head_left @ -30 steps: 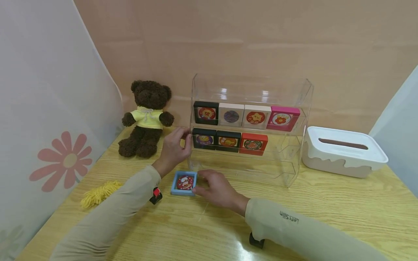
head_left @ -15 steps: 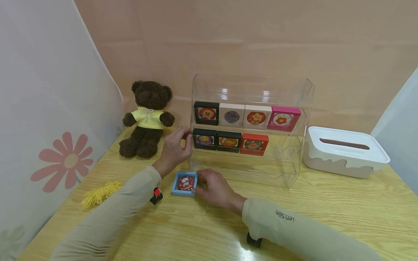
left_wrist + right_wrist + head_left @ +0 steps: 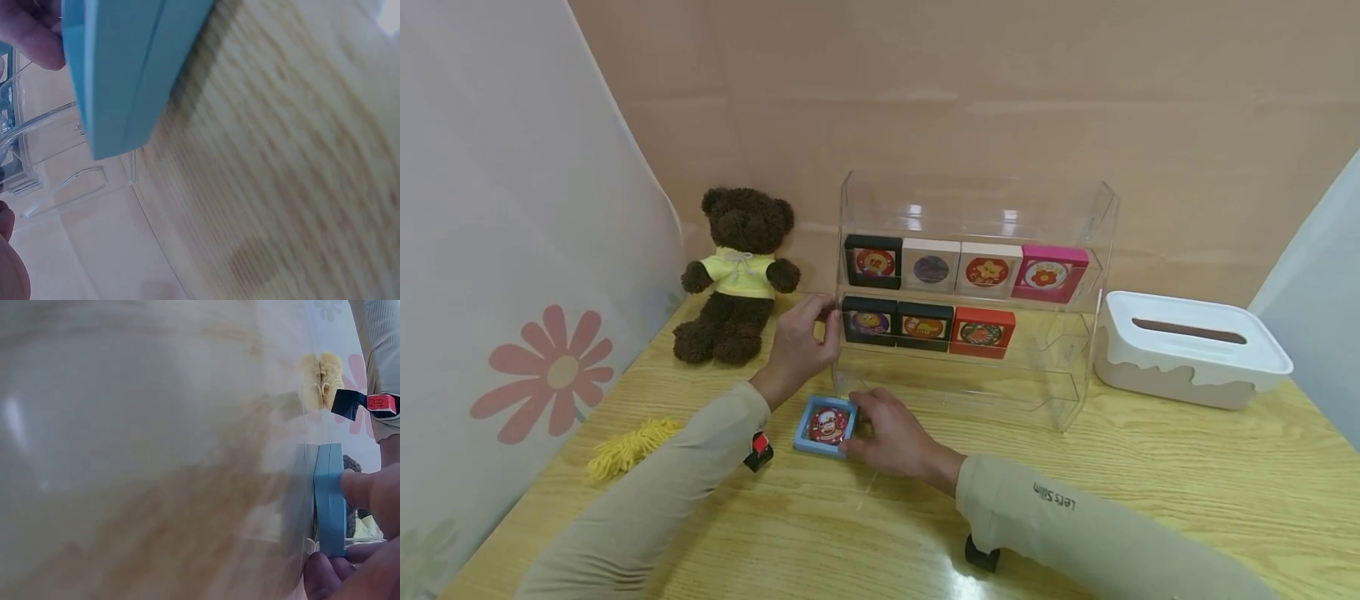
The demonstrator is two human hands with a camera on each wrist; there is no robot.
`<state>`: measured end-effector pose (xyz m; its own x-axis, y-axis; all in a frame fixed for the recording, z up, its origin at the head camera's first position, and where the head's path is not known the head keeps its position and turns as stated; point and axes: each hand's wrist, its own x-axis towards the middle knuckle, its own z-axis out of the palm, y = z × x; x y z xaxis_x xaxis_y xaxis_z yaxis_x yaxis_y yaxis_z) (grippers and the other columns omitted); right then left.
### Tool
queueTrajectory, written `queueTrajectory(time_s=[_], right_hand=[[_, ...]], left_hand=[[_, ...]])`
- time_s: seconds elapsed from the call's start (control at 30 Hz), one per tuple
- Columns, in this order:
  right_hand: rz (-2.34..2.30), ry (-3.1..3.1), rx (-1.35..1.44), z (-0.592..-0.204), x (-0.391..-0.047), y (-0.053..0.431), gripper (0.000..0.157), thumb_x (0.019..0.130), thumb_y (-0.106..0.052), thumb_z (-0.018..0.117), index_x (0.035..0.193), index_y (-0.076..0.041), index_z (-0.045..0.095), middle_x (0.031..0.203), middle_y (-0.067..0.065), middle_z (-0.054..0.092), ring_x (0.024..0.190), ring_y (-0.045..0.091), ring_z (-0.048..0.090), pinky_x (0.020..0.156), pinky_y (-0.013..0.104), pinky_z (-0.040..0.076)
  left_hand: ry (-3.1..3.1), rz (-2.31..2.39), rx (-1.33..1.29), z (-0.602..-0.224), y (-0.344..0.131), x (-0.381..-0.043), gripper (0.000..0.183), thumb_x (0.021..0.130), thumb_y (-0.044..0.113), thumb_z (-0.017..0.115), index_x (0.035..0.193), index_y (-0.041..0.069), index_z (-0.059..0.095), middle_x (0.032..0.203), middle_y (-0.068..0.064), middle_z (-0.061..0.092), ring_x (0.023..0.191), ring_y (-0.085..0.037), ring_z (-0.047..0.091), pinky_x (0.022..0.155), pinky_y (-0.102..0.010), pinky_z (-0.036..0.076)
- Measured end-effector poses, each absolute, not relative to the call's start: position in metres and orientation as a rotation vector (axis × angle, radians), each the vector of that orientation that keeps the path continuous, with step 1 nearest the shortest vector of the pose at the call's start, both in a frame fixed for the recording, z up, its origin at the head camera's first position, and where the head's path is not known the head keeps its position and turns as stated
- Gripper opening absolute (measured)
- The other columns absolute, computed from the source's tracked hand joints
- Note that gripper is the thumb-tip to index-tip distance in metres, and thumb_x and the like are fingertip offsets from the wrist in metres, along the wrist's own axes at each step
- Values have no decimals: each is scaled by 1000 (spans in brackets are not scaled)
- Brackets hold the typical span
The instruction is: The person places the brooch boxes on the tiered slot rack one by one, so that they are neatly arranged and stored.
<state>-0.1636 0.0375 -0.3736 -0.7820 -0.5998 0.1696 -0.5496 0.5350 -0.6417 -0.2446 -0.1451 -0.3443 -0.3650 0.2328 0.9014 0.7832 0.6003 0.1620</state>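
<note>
In the head view, my left hand (image 3: pixel 801 343) holds the left side edge of a clear acrylic display rack (image 3: pixel 977 196), thumb in front and fingers reaching behind the edge. A light blue square frame (image 3: pixel 808 446) with a red round picture lies in front of the rack's left end. With thumb and fingers, my right hand (image 3: pixel 891 433) pinches the right side of this frame. The right wrist view shows the blue frame (image 3: pixel 331 500) edge-on at the tabletop, my thumb against its face. In the left wrist view the frame's blue edge (image 3: pixel 122 75) looms close.
Several small picture frames, among them a pink frame (image 3: pixel 1051 273) and a red frame (image 3: pixel 983 332), stand on the rack's middle tiers. A teddy bear (image 3: pixel 741 271) sits to the left, behind yellow yarn (image 3: pixel 632 447). A white tissue box (image 3: pixel 1195 350) stands right of the rack.
The blue frame has turned slightly and shifted a little to the right and nearer, with my right hand's fingers closing on it. My left hand has stayed on the rack.
</note>
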Motion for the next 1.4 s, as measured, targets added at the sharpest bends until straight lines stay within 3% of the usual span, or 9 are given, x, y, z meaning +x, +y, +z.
queueTrajectory(time_s=[0.27,0.53,0.77,1.1,1.4], right_hand=[[-1129,2728,-948,-369,-159,36,65,74,-25,82,127,1,54,114,9,51,98,21,54,84,38,46],[-1506,2510,-956,-366,-156,38,32,78,-2,76,106,-2,60,101,2,56,91,18,59,77,27,51],[-1700,2412,-1006,-364,-149,49,12,81,2,72,91,-4,66,92,2,60,84,16,61,69,27,54],[-1804,2398,-1044,-368,-139,75,6,84,-1,70,83,-7,69,95,4,64,87,20,64,69,28,55],[-1827,2439,-1018,-368,-130,104,9,83,0,70,84,-10,70,99,1,64,93,20,63,71,32,55]], left_hand=[[-1889,-740,-827,-340,-144,-246,12,87,0,55,94,-6,62,82,-13,61,68,-23,60,58,-39,52],[-1895,-749,-833,-341,-142,-245,11,86,-1,56,94,-6,62,83,-14,61,69,-23,61,59,-38,53],[-1889,-747,-825,-343,-143,-244,14,86,-1,56,97,-6,63,82,-14,61,69,-23,61,58,-38,52],[-1893,-755,-826,-345,-145,-244,16,87,0,56,99,-8,63,83,-14,62,68,-23,61,58,-37,53],[-1891,-766,-826,-347,-146,-244,17,86,-1,57,99,-9,63,82,-15,61,67,-24,61,56,-40,53]])
